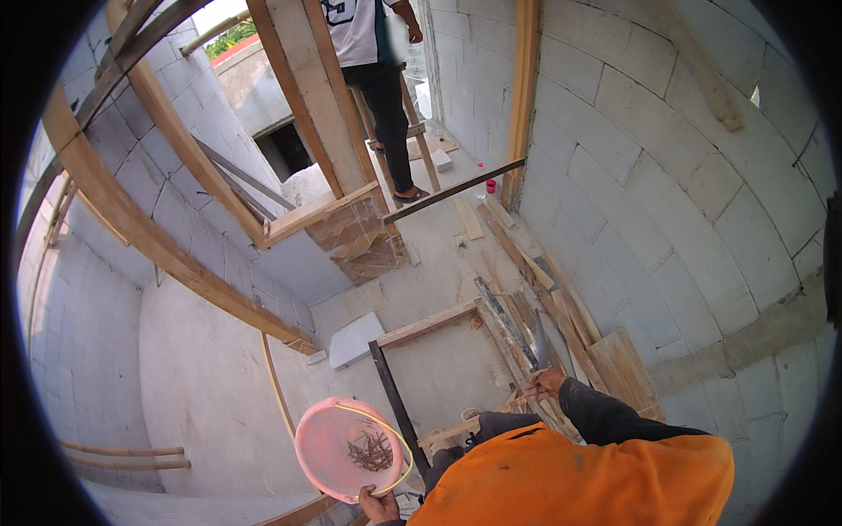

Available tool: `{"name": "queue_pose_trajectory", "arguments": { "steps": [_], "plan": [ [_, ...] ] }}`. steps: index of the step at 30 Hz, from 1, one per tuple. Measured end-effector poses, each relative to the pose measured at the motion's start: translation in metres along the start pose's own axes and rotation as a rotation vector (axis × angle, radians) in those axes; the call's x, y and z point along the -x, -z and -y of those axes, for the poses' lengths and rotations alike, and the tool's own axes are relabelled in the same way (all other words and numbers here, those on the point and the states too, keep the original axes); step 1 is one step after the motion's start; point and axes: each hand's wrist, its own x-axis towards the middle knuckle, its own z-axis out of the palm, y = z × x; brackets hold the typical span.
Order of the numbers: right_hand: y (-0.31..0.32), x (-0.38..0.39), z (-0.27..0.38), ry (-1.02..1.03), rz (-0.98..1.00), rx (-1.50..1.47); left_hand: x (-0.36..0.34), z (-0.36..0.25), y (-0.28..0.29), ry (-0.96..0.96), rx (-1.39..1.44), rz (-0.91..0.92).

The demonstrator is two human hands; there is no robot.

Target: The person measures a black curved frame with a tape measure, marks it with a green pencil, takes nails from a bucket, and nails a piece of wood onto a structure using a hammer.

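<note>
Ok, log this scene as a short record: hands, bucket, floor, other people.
Left hand: holding the pink bucket by its rim
Right hand: holding a grey tool, kind unclear
Bucket contents: brown nail-like pieces
Floor: rectangular frame, white block, loose boards
Other person: standing farther off

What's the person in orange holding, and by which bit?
The left hand holds a pink bucket by its rim. The right hand holds a grey tool by its near end; its kind is unclear.
</note>
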Motion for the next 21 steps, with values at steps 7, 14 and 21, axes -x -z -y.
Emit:
{"name": "queue_pose_trajectory", "arguments": {
  "steps": [7,14,21],
  "plan": [
    [-0.009,0.0,0.006,-0.029,-0.076,-0.007,-0.017,0.006,0.022,-0.098,-0.318,-0.03],
    [0.005,-0.009,-0.011,0.023,-0.054,-0.048,-0.023,0.007,0.043,-0.281,-0.664,0.132],
    [0.015,-0.002,-0.016,0.035,-0.04,-0.025,-0.02,0.004,0.046,-0.29,-0.728,0.199]
  ]
}}
